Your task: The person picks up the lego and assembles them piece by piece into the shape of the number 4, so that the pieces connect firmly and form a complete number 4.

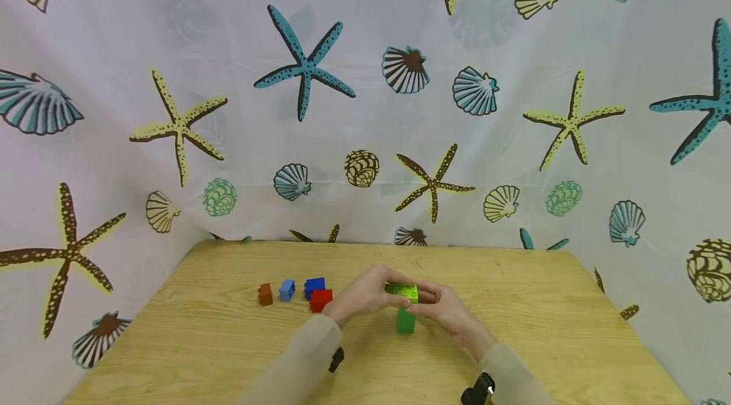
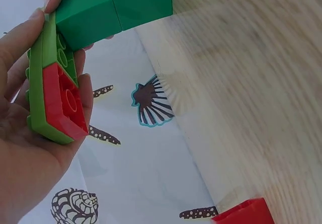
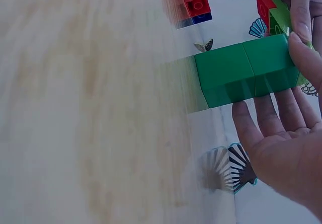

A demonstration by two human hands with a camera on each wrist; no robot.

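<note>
Two dark green toy bricks (image 3: 226, 75) are stacked upright on the table, with a long lime green brick (image 1: 407, 291) across their top. Under the lime brick's left part sits a red brick (image 2: 63, 103), seen in the left wrist view beside a green one. My left hand (image 1: 368, 292) holds the lime brick's left end, thumb on the near side and fingers round the far side. Around the upper dark green brick and the lime brick's right end, my right hand (image 1: 448, 313) grips with its thumb near and fingers behind.
Left of the hands lie loose bricks on the wooden table (image 1: 514, 322): a brown-orange one (image 1: 265, 294), a light blue one (image 1: 287, 290), a dark blue one (image 1: 314, 286) and a red one (image 1: 321, 301). A curtain (image 1: 354, 119) printed with shells and starfish hangs behind.
</note>
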